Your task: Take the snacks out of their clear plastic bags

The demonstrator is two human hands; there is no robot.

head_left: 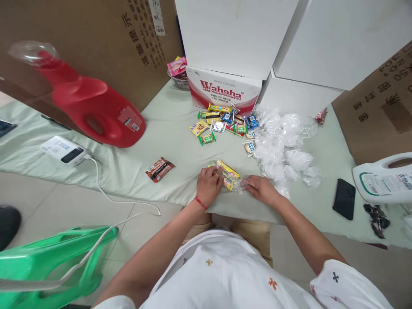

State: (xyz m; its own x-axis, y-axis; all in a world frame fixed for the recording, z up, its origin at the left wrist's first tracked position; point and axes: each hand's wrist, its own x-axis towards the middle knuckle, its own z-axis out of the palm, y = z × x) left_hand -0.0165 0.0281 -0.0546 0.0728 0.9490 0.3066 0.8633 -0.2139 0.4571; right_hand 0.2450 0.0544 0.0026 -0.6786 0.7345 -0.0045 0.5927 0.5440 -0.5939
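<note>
Near the table's front edge lies a clear plastic bag (237, 187) with small yellow snack packets (229, 170) in or under it. From the left, my left hand (208, 185) curls its fingers over the packets and the bag's left side. My right hand (260, 189) pinches the bag's right edge between thumb and fingers. Farther back is a loose heap of wrapped snacks (222, 120) in yellow, green, blue and white. To their right spreads a pile of crumpled clear plastic bags (283, 146). One brown snack packet (160, 169) lies apart, left of my left hand.
A red jug (99, 107) and a white device (66, 150) with a cable stand at left. White boxes (238, 34) and a Wahaha carton (222, 88) line the back. At right are a black phone (344, 199), keys (377, 219) and a white bottle (383, 182).
</note>
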